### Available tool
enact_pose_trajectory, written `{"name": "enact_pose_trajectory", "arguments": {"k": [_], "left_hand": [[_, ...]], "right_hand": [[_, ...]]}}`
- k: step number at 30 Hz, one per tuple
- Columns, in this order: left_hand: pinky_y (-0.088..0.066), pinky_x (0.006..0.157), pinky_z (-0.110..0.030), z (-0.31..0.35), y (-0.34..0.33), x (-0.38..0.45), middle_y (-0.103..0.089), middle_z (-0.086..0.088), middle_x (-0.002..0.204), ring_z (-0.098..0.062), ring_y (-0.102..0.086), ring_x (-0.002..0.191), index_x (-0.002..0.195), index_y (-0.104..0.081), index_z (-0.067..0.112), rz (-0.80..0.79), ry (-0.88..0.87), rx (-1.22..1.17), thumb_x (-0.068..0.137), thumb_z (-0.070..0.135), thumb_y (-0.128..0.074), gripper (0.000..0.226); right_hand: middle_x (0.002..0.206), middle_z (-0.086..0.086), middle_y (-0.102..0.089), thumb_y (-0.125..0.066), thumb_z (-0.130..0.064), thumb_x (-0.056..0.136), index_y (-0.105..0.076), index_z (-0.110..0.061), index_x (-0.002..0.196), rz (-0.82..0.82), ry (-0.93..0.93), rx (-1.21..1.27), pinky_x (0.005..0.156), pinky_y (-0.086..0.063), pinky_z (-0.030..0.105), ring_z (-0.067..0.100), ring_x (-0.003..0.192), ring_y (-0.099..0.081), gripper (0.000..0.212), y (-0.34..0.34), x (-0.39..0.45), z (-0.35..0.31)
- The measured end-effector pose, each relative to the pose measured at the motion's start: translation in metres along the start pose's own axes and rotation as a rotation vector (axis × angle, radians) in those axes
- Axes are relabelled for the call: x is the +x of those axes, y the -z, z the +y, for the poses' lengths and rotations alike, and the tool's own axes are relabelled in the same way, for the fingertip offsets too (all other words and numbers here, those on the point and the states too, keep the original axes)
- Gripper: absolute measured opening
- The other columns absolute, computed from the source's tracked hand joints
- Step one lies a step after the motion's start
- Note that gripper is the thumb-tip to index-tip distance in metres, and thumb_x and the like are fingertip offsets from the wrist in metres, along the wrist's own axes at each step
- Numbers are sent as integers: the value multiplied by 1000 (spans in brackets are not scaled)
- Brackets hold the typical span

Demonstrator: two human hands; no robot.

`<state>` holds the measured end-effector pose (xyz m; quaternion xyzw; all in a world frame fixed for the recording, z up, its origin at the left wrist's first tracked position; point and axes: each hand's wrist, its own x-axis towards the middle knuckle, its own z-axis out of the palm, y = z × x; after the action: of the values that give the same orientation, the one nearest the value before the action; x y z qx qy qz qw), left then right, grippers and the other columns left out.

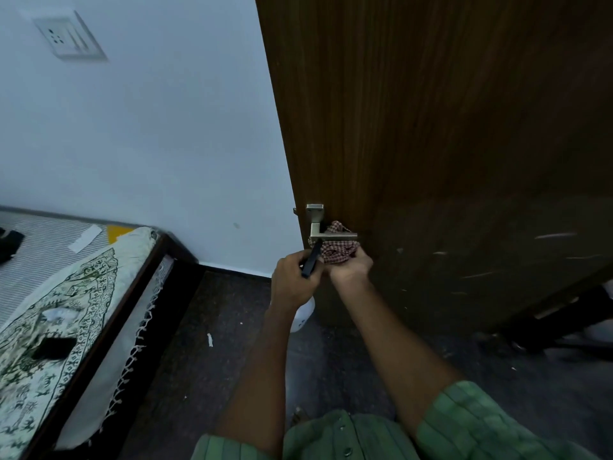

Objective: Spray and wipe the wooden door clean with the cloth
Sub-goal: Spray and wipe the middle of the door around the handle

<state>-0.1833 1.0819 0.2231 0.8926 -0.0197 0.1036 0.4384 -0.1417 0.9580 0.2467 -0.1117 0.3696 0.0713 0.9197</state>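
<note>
The door [447, 127] is dark brown wood grain and fills the whole right side of the frame, top to bottom, with its edge running down the middle. Lower right of it has a bunch of pale scuffs and scratch marks. The metal handle [323, 227] sits on the door's edge, centre frame, with its lever pointing right.

The cloth [335, 249] is a red and white checked one, bunched up and pushed in around the lever, some poking above it and most hanging below. The right hand [351, 265] has its fingers curled into the bottom of the cloth, gripping it right against the handle.

Just beside it on the left, the left hand [295, 280] is wrapped around a spray bottle [303, 315]; the dark trigger bit sticks up toward the handle, and the white body peeks out below the wrist (mostly hidden by the arm, so can't see much of it). The two hands are pretty much touching.

Both forearms come up from the bottom of the frame out of green sleeves [481, 423].

Further out: dark speckled floor [205, 376] with a few white bits on it, a pale wall [149, 144] filling the upper left with a switch plate [69, 38] in the top corner, and a bed [66, 310] in the lower left with a green patterned fringed cover over it.
</note>
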Motion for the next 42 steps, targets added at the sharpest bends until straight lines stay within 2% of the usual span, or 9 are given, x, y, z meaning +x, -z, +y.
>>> {"name": "enact_pose_trajectory", "arguments": {"k": [3, 11, 14, 18, 22, 24, 31, 38, 42], "left_hand": [[-32, 52, -21, -2, 2, 2, -53, 20, 59, -8, -52, 53, 79, -62, 29, 6, 8, -10, 94, 37, -67, 18], [-31, 54, -26, -9, 8, 8, -52, 15, 54, -10, -48, 50, 70, -54, 36, 6, 19, -22, 90, 39, -67, 25], [-35, 52, -28, -9, 9, 10, -55, 17, 54, -10, -48, 49, 64, -53, 38, 34, 53, -33, 91, 42, -65, 30], [-40, 53, -30, -11, 9, 8, -57, 20, 57, -10, -50, 50, 66, -55, 39, 35, 43, -50, 93, 43, -64, 28], [-37, 54, -27, -11, 10, 6, -57, 22, 58, -9, -49, 50, 69, -55, 38, 22, 39, -42, 94, 39, -65, 27], [-37, 54, -28, -12, 11, 7, -56, 21, 57, -8, -49, 51, 69, -55, 38, 29, 43, -48, 93, 39, -65, 26], [-35, 54, -24, -9, 8, 20, -55, 19, 60, -7, -52, 53, 82, -63, 27, 8, -2, -68, 95, 28, -70, 15], [-34, 55, -23, -14, 17, 22, -52, 20, 60, -8, -50, 53, 82, -61, 27, -12, -30, -73, 96, 31, -68, 17], [-32, 54, -22, -18, 28, 27, -52, 22, 60, -6, -49, 52, 82, -64, 26, -30, -61, -55, 95, 37, -65, 17]], "right_hand": [[139, 29, -56, -27, -41, 108, -56, -10, 140, 54, -15, 69, 115, -40, 56, 48, 129, -52, 53, 12, 13, -19], [116, 23, -62, -27, -32, 110, -58, -10, 128, 56, 51, -57, 97, -47, 50, 37, 102, -60, 42, -6, 1, 14], [135, 20, -60, -46, -27, 108, -56, -11, 133, 94, 113, -36, 102, -48, 52, 36, 113, -60, 31, -8, -1, 8], [145, 13, -54, -76, -16, 92, -44, -20, 150, 268, 200, -74, 113, -41, 62, 39, 135, -51, 66, -13, 9, -12], [133, 13, -57, -83, -18, 86, -40, -21, 147, 280, 270, -109, 94, -55, 65, 36, 113, -63, 74, -24, 6, 4], [125, 11, -57, -81, -20, 89, -38, -20, 145, 276, 302, -157, 77, -63, 52, 31, 100, -63, 70, -27, 0, 17], [122, 15, -65, -81, -5, 87, -51, -8, 134, 159, 270, -261, 51, -57, 35, 26, 85, -66, 57, -17, -2, 21], [124, 21, -63, -83, -14, 77, -56, -17, 125, 325, 135, -317, 92, -49, 76, 49, 104, -63, 55, -22, 58, 9], [106, 16, -61, -81, -12, 81, -52, -14, 111, 429, 211, -408, 81, -60, 52, 38, 91, -65, 42, -41, 1, 21]]}}
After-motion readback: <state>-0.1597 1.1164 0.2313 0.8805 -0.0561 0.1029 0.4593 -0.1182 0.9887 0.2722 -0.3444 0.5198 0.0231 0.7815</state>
